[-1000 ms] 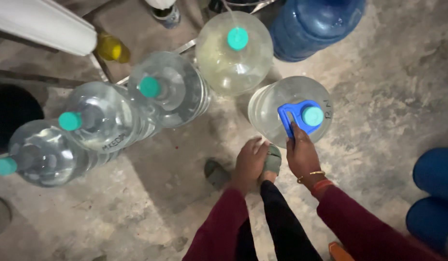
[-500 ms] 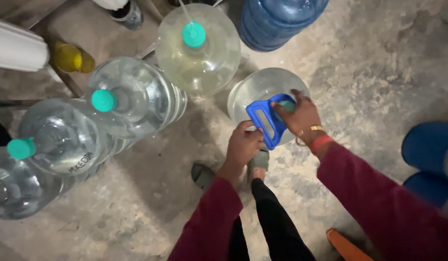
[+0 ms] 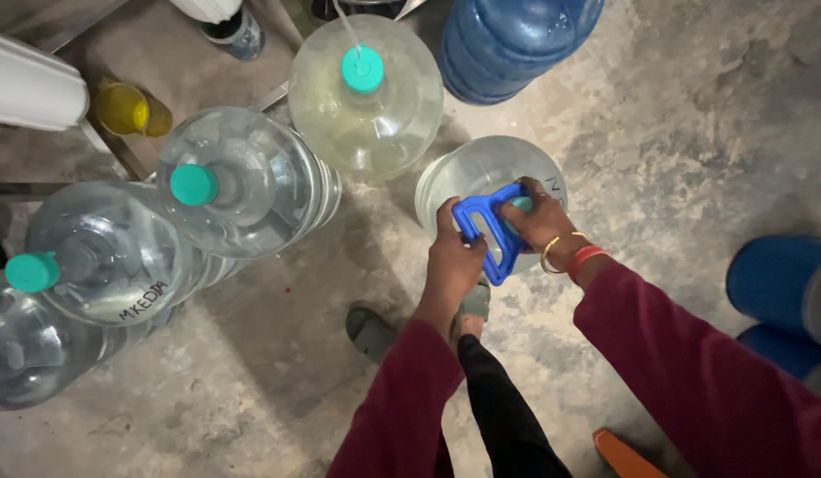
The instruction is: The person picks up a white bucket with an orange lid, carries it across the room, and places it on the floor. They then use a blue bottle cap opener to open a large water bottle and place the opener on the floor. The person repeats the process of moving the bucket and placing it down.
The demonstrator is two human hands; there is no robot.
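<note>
Blue plastic handle atop clear jug; left hand, right hand both gripping it.

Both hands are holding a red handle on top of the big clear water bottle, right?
Not quite: the handle is blue, not red. The head view shows the left hand and right hand both gripping it on top of the big clear water bottle.

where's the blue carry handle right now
In the head view, right of centre, the blue handle sits atop the clear water jug, gripped by both hands, left and right.
</note>
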